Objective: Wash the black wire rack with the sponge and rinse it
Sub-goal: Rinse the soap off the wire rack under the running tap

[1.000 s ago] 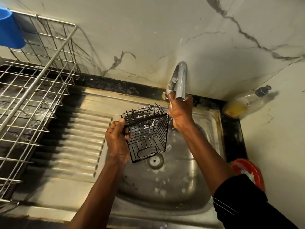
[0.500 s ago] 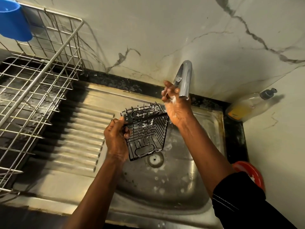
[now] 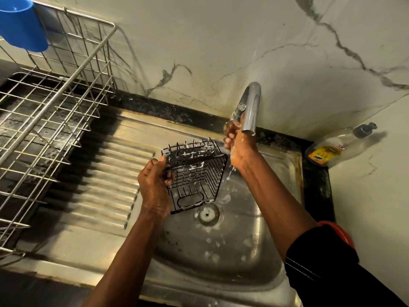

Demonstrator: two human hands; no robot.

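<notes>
At far left, a blue plastic cup (image 3: 21, 25) hangs on the upper corner of a silver wire dish-drying basket (image 3: 47, 120), which sits on the dark counter w/ its grid walls upright. Next right: the ribbed stainless-steel draining board (image 3: 106, 185), wet, nothing on it.

Centre: the left hand (image 3: 155, 185) is closed on the near-left rim of the black wire rack (image 3: 194, 176), thumb over the top wire, fingers wrapped beneath. The rack is box-shaped, held clear of the steel sink basin (image 3: 221, 251), above and just left of the round drain (image 3: 207, 214). It is tilted: open side faces approx. up and toward the camera, long axis runs from the drain end up toward the back wall. White suds cling to the upper wires and handle loop, so scrubbing looks done and rinsing not yet done. No sponge is visible.

Right of centre: the right hand (image 3: 238, 145) is under the outlet of the curved chrome tap (image 3: 249, 109), fingers curled loosely, holding nothing visible; water runs over it and drips off the wrist. Its fingers lie just beside the rack's far-right corner; contact cannot be confirmed.

Key relation: the water stream lies just right of and behind the rack. Left hand is the holding hand and needs a short shift right to bring the sudsy wires under the flow; the right hand is free to turn the rack.

Far right: a clear plastic pump bottle w/ yellow label (image 3: 336, 147) stands in the counter corner; a red round object (image 3: 336, 229) shows partly behind the black sleeve (image 3: 321, 258).
</notes>
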